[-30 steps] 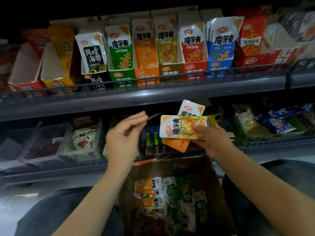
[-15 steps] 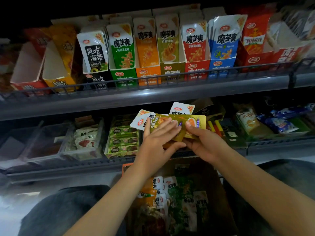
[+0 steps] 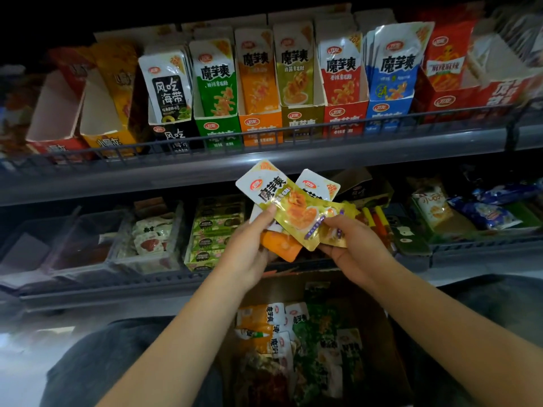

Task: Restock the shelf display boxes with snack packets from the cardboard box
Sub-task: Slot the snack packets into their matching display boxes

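Since half a second ago, left hand [image 3: 249, 254] has slid off the fan and now pinches the olive-gold packet [image 3: 289, 208] by its left edge, tilting it up. Just right of it, right hand [image 3: 351, 254] is closed around the other packets [image 3: 318, 188]. I judge this is sorting; next the packet must rise to the olive display box [image 3: 302, 118] above both hands, while cardboard box [image 3: 390, 348] waits below.

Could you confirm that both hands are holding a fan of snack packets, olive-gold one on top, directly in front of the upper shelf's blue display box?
Not quite: the head view shows the left hand and right hand holding the olive-gold snack packet below the upper shelf, beneath the olive-gold display box. The blue cardboard display box sits farther right.
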A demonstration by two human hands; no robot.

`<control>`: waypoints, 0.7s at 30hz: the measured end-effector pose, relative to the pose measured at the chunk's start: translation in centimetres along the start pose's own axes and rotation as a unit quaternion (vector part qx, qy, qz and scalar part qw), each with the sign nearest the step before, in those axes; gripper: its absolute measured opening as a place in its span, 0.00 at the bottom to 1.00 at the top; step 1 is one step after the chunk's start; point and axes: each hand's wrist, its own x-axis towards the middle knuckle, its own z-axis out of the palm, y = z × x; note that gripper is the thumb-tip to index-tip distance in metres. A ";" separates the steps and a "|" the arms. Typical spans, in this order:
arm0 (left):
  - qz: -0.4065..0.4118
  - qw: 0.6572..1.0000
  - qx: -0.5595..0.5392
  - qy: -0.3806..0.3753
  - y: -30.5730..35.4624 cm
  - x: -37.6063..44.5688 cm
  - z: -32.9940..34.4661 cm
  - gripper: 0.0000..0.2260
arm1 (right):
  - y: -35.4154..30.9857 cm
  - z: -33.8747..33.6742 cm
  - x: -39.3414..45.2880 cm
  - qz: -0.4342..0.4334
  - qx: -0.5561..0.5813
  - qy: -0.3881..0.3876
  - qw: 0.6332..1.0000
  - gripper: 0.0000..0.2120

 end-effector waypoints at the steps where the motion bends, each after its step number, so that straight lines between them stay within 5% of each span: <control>1: -0.019 1.000 0.011 -0.021 0.1 0.1 -0.1 0.13 | 0.0 0.1 -0.1 0.007 -0.017 -0.001 1.000 0.08; 6: 0.015 0.998 0.068 -0.009 0.1 0.8 -1.1 0.05 | -0.6 -0.5 0.2 -0.021 -0.180 0.017 0.983 0.13; 9: 0.048 0.991 0.124 0.008 -0.3 0.7 -1.5 0.07 | -1.0 -0.8 0.3 -0.093 -0.370 0.030 0.924 0.26; 14: 0.065 0.990 0.124 0.007 -0.5 0.3 -1.4 0.17 | -2.1 -0.7 -0.1 -0.088 -0.559 -0.048 0.823 0.15; 18: 0.070 0.992 0.103 -0.004 -0.6 0.2 -1.0 0.22 | -2.3 -0.7 -0.4 -0.069 -0.547 -0.108 0.827 0.09; 21: 0.053 0.998 0.041 0.009 -0.2 0.4 -1.2 0.19 | -2.8 -1.1 -0.2 -0.094 -0.485 -0.065 0.867 0.02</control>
